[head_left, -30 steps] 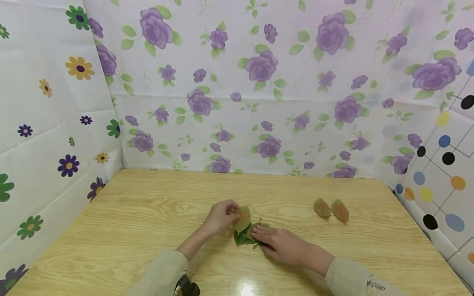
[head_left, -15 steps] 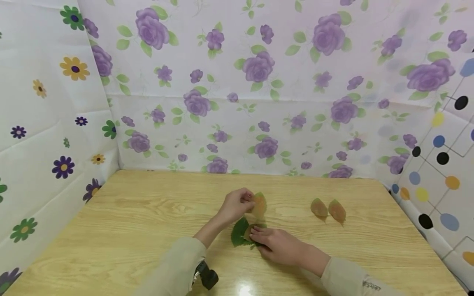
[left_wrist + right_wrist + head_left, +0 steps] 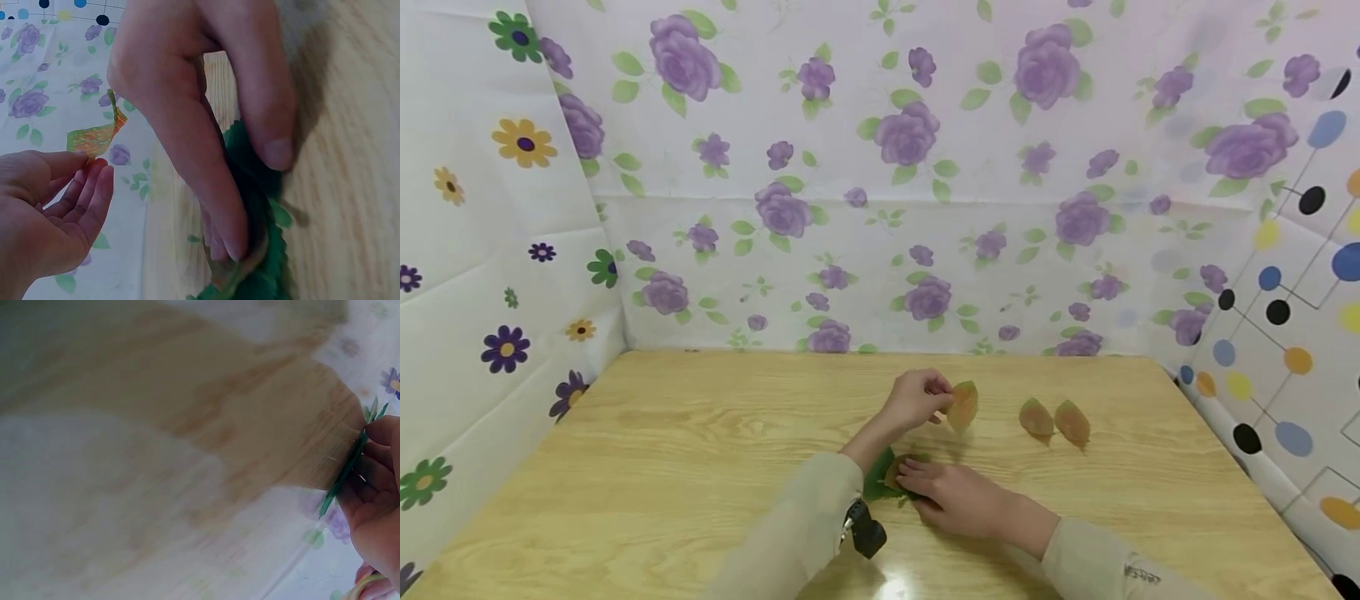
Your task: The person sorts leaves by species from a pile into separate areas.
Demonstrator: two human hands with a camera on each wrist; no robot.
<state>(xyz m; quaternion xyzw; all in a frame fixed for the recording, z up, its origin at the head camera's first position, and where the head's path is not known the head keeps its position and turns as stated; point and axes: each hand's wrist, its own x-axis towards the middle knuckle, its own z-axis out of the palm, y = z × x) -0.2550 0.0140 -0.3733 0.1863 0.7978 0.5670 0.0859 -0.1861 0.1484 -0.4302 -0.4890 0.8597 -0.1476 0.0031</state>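
Observation:
In the head view my left hand (image 3: 917, 400) pinches an orange leaf with a green tip (image 3: 962, 406) between thumb and fingertips, above the table. That leaf (image 3: 97, 137) also shows at the left of the left wrist view. Nearer me, my right hand (image 3: 962, 500) presses its fairly straight fingers on a small pile. A brownish leaf (image 3: 895, 472) lies on top there, with serrated dark green leaves (image 3: 877, 482) under it. In the left wrist view the right thumb stands apart from the fingers. Green leaf edges (image 3: 344, 472) appear at the right hand's fingertips in the right wrist view.
Two brown-orange leaves (image 3: 1036, 418) (image 3: 1072, 423) lie side by side on the wooden table (image 3: 737, 408), right of the left hand. Patterned cloth walls (image 3: 850, 275) close off the back and both sides. A black wrist camera (image 3: 867, 529) hangs at the left sleeve.
My left hand has carried the orange leaf from beside the pile to the right and away from me, towards the two lying leaves. My right hand stays on the pile. The head view has shifted slightly.

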